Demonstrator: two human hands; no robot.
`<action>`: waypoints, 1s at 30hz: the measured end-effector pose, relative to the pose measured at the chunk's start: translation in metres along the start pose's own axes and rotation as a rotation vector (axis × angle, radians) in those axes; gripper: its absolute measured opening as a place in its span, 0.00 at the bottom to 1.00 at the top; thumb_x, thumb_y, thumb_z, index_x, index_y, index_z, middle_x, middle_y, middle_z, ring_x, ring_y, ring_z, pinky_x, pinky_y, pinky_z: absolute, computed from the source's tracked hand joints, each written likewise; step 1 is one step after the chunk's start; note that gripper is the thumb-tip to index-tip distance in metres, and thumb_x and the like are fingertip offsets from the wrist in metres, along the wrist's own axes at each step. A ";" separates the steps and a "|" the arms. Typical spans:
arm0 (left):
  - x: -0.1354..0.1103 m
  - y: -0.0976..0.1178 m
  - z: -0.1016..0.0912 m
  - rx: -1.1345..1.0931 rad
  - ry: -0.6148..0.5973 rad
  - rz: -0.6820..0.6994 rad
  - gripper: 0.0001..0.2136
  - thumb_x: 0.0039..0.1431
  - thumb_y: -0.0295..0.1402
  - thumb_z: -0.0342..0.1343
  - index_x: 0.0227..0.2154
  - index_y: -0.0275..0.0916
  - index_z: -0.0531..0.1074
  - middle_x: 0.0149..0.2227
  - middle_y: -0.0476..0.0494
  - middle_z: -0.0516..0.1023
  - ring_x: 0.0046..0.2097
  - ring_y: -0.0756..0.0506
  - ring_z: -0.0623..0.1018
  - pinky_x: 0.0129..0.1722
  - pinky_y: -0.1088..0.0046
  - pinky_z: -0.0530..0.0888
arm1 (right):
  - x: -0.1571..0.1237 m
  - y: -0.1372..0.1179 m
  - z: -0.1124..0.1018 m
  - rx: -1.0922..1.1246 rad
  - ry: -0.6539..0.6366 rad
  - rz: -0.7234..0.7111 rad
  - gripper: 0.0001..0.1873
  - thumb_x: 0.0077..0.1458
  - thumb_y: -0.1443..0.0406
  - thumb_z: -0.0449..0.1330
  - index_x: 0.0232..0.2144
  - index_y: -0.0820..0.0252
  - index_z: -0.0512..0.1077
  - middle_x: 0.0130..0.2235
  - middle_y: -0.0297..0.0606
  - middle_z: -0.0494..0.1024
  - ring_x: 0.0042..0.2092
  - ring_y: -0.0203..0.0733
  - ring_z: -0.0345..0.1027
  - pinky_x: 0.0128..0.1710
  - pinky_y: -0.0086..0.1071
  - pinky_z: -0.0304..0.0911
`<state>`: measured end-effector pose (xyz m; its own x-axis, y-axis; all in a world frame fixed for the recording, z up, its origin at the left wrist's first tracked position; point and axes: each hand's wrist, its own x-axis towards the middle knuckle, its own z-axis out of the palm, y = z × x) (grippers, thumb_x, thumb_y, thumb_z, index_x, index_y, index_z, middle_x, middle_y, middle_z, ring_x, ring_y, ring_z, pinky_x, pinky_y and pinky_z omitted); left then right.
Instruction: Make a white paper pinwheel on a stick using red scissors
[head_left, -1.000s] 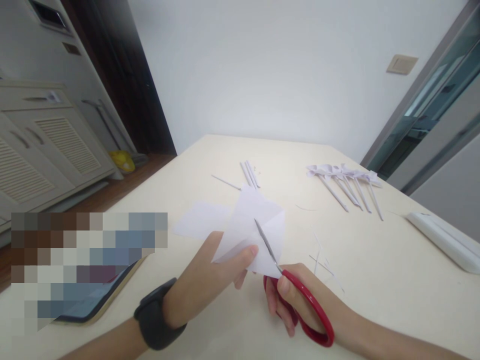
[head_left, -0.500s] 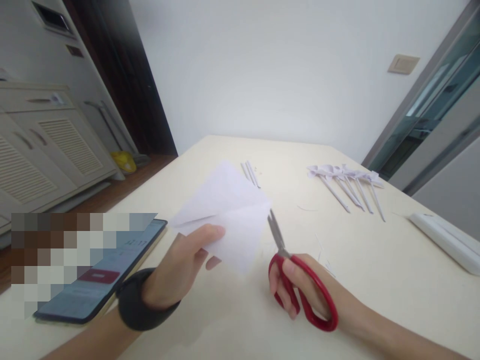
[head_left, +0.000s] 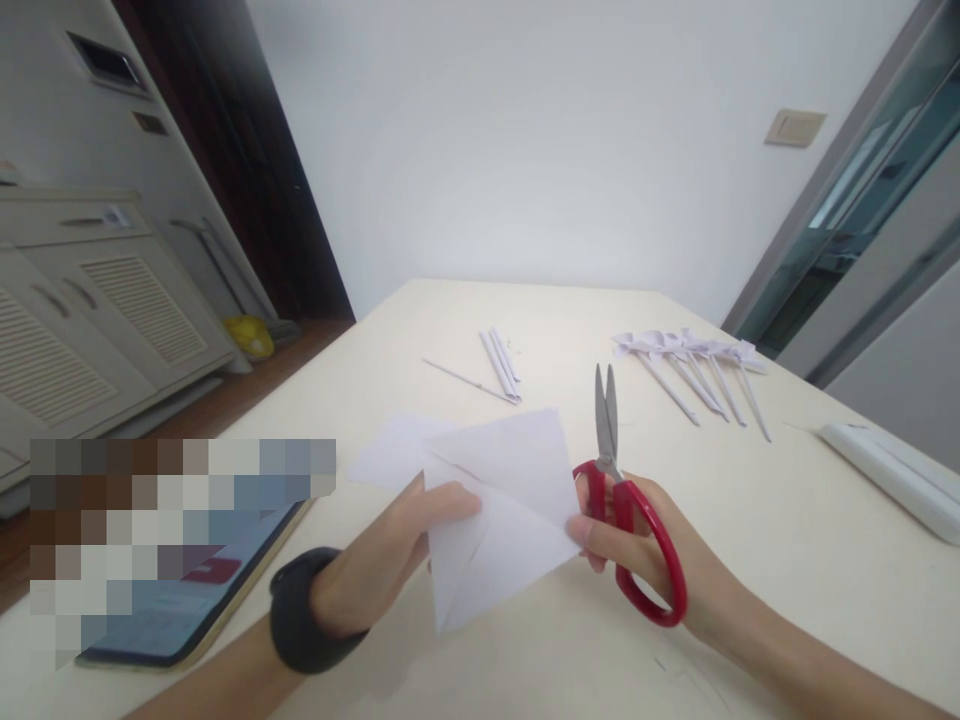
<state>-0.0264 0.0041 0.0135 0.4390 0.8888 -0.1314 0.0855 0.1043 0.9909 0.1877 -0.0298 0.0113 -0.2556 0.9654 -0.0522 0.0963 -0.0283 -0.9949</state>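
My left hand (head_left: 390, 560), with a black watch on the wrist, pinches the left edge of a white sheet of paper (head_left: 510, 500) with slits cut in from its corners. My right hand (head_left: 637, 540) grips red-handled scissors (head_left: 622, 500); the blades are closed and point up and away. The fingertips of that hand also touch the paper's right edge. The paper hangs just above the cream table (head_left: 787, 540). Another white sheet (head_left: 390, 450) lies flat behind it.
A phone (head_left: 180, 600), partly pixelated, lies at the table's left edge. Rolled paper sticks (head_left: 499, 365) lie further back, several paper pinwheels on sticks (head_left: 690, 360) at the back right, a white box (head_left: 892, 480) at the far right. A cabinet stands left.
The scissors left the paper, swung right and now point upward with blades closed. My left hand turned the sheet and lowered it; my right fingertips came onto its right edge.
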 end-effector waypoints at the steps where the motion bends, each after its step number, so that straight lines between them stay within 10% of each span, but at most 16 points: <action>1: 0.001 0.001 0.001 -0.079 -0.004 -0.003 0.06 0.54 0.33 0.48 0.27 0.39 0.69 0.24 0.49 0.72 0.29 0.47 0.73 0.31 0.72 0.69 | 0.000 0.001 0.001 0.002 0.022 0.004 0.10 0.51 0.64 0.59 0.24 0.60 0.62 0.20 0.28 0.65 0.23 0.31 0.59 0.23 0.25 0.55; 9: 0.007 -0.002 0.014 0.160 -0.240 0.084 0.17 0.59 0.38 0.47 0.17 0.37 0.65 0.13 0.54 0.62 0.21 0.51 0.65 0.32 0.73 0.65 | 0.002 0.003 0.000 0.097 0.201 -0.039 0.10 0.54 0.61 0.56 0.25 0.59 0.61 0.22 0.30 0.64 0.26 0.34 0.58 0.27 0.28 0.54; 30: 0.000 -0.018 0.029 0.356 -0.151 0.039 0.16 0.62 0.39 0.41 0.26 0.38 0.69 0.14 0.56 0.62 0.20 0.51 0.66 0.29 0.75 0.65 | -0.005 0.016 0.018 0.045 0.096 -0.047 0.11 0.53 0.61 0.57 0.24 0.62 0.65 0.23 0.31 0.68 0.24 0.32 0.60 0.23 0.24 0.55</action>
<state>-0.0021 -0.0106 -0.0057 0.5724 0.8107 -0.1227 0.3596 -0.1137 0.9262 0.1728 -0.0400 -0.0059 -0.1648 0.9863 0.0007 0.0425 0.0078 -0.9991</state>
